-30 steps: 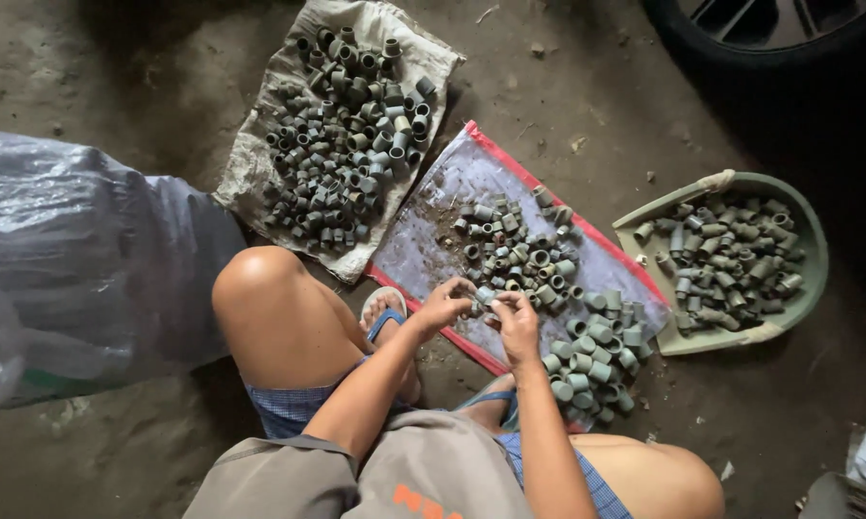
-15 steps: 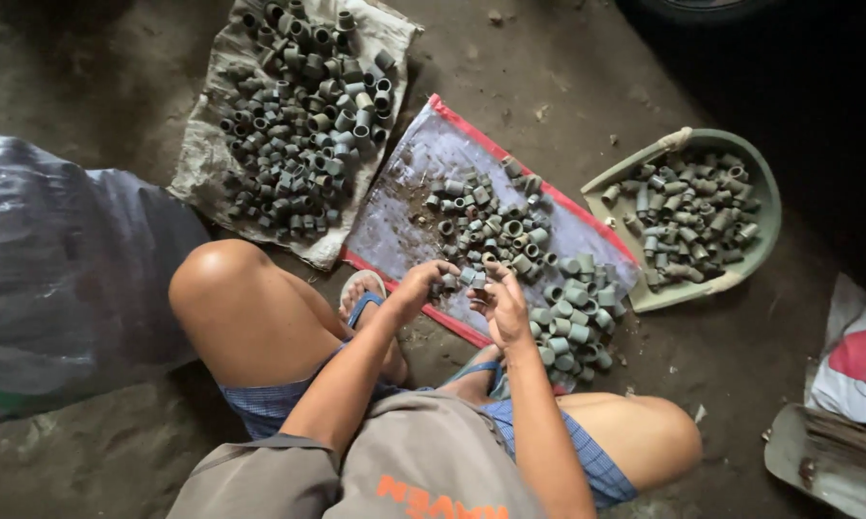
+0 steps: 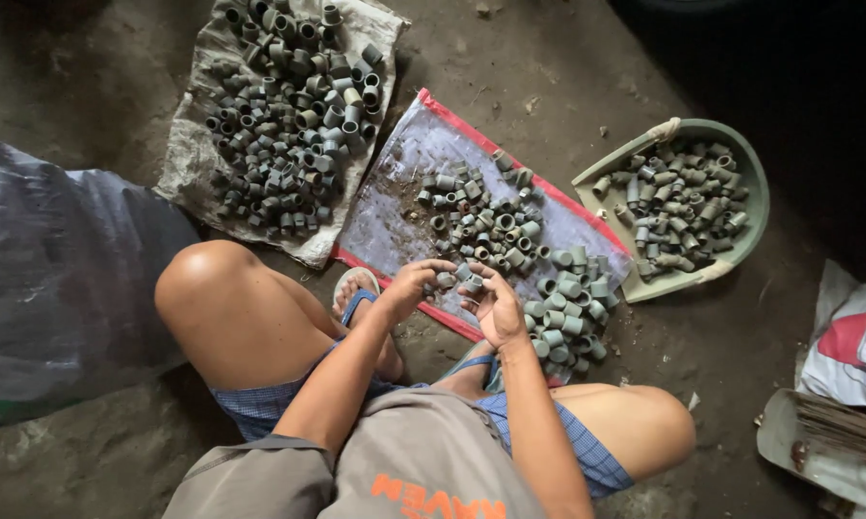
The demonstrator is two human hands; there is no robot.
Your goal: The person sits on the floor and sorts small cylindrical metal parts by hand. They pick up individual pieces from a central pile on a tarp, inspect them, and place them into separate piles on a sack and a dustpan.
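The ground is bare, rough concrete, grey and gritty, dim toward the far right corner. A plastic sheet with a red border (image 3: 423,163) lies flat on it and serves as the landmark here. Small grey pipe fittings (image 3: 481,226), short and cylindrical, lie scattered over the sheet's middle, with a tighter pile of paler ones at its near right corner.

Over the sheet's near edge the left hand (image 3: 412,286) and the right hand (image 3: 495,306) meet. The left hand's fingers are curled around one small fitting (image 3: 445,280); the right hand is half cupped with fingers bent, and a second fitting (image 3: 472,283) sits at its fingertips, just beside the first.

Left of the sheet, a crumpled woven sack (image 3: 188,163) carries a dense heap of darker fittings. Right of the sheet, nearly touching its edge, a green plastic basin (image 3: 755,183) holds more. Far left of the sheet bulges a large grey plastic bag (image 3: 58,269). Open concrete remains beyond the sheet's far edge and between the basin and a printed bag (image 3: 856,346) near right.
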